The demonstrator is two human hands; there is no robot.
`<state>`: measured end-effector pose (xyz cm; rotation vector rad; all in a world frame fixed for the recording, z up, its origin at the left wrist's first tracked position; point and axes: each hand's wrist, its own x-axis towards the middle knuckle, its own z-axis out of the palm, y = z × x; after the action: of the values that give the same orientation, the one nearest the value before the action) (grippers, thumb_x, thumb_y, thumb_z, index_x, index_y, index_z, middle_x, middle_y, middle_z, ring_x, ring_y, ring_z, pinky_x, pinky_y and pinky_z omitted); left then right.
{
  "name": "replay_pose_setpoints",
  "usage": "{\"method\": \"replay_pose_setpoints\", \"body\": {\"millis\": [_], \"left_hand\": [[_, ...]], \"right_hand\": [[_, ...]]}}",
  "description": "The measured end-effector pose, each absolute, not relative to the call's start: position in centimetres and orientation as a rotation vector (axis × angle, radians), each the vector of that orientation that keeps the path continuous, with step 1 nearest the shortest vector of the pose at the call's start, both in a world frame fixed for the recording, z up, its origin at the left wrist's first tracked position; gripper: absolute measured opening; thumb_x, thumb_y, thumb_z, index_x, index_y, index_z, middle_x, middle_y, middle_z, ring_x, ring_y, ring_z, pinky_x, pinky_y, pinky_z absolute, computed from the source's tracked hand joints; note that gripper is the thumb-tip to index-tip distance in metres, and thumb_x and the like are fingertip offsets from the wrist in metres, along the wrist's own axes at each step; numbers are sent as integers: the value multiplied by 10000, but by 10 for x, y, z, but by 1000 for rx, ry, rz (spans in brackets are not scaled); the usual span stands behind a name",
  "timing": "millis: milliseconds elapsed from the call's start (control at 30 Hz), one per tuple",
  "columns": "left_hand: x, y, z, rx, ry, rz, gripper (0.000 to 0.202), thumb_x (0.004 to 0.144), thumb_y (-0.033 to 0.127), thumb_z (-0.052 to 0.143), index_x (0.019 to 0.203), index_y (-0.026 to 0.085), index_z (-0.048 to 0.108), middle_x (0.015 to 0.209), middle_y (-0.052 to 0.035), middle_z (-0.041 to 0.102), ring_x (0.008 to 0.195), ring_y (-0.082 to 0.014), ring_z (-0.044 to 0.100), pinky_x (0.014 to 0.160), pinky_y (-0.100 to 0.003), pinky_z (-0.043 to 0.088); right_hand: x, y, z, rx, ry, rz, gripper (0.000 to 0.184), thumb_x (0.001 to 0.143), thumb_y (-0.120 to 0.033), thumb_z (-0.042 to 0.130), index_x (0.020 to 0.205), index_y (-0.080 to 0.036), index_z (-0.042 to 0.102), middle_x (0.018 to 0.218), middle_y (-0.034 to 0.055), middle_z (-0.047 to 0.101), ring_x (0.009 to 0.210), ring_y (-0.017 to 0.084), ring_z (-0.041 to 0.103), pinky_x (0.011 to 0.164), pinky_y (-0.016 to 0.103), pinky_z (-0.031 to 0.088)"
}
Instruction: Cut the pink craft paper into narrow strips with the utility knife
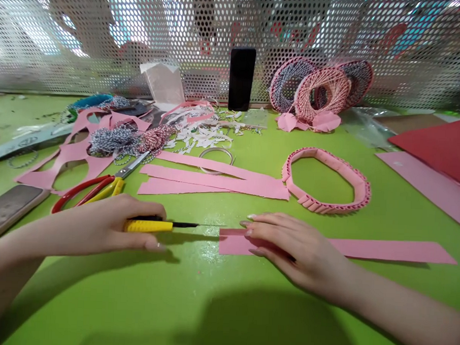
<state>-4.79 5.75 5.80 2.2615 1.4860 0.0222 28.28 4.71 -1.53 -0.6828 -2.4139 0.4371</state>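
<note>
My left hand [136, 224] is closed around the yellow-and-black handle of a craft knife [166, 226]. Its thin tip points right, just above the left end of a long pink paper strip [394, 249]. On that strip rests my right hand [288, 241], fingers stretched out and lying over the paper near its left end. The strip runs under the palm and shows again on the right. Behind the hands lie several more pink strips [214, 182], partly overlapping. A pleated pink paper ring [361, 191] stands behind my right hand, touching their right end.
Scissors [125, 169] with red and yellow handles lie behind my left hand. A phone [13, 206] is at the far left; another dark phone [241, 79] stands upright at the back. Cords [113, 137], white paper scraps [201, 133], woven rings [321, 92] and red sheets [440, 148] surround the work.
</note>
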Motion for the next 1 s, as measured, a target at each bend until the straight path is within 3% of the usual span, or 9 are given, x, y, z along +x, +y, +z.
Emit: {"method": "replay_pose_setpoints", "body": {"millis": [133,233,333,533,667,767,900,1000], "left_hand": [[-29,48,50,2264,1104,69,127,866,325,590,931,223,627,764,34,678,638,-119,608,578,-178,443],[-8,30,42,2267,1010,241,113,880,186,471,955,217,550,899,-10,681,759,-138,635,676,-211,471],[3,19,32,2090,1258,407,65,883,234,484,947,232,475,885,-9,670,722,-153,627,627,-242,468],[10,21,24,1551,1446,710,287,887,476,553,999,233,447,920,-17,675,647,-150,625,606,-292,503],[10,21,26,1430,1438,824,369,762,424,729,930,233,461,703,71,579,564,-116,587,529,-232,481],[7,24,27,1349,1407,900,358,751,350,752,911,234,454,655,98,542,532,-96,595,500,-197,482],[4,29,26,1303,1351,955,391,767,308,744,1006,249,441,636,113,537,497,-89,602,433,-157,459],[5,28,26,1363,1278,948,447,791,263,718,1140,262,438,675,104,561,529,-79,600,495,-161,504]], "right_hand": [[282,46,-15,-671,-2387,405,188,954,-125,533,1126,-141,606,1059,114,716,1014,210,655,863,333,527],[281,45,-13,-659,-2365,352,189,940,-80,535,1100,-153,603,984,91,730,895,198,671,814,333,516],[277,41,-7,-721,-2323,305,168,941,-80,534,1065,-166,608,882,55,733,736,175,655,706,313,497],[254,39,15,-798,-2380,224,150,951,-75,479,969,-150,608,814,50,717,641,174,639,590,292,470],[229,42,28,-730,-2450,83,199,941,-52,433,904,-128,613,722,51,671,564,188,598,532,315,442],[215,44,32,-704,-2501,28,242,928,-19,399,875,-129,608,682,45,643,533,191,578,505,318,412],[208,48,38,-957,-2489,342,122,961,-171,470,1028,-146,569,725,36,672,535,186,598,475,288,377],[205,55,47,-1180,-2469,781,261,958,-329,518,1169,-176,525,761,35,696,591,189,628,498,266,382]]}}
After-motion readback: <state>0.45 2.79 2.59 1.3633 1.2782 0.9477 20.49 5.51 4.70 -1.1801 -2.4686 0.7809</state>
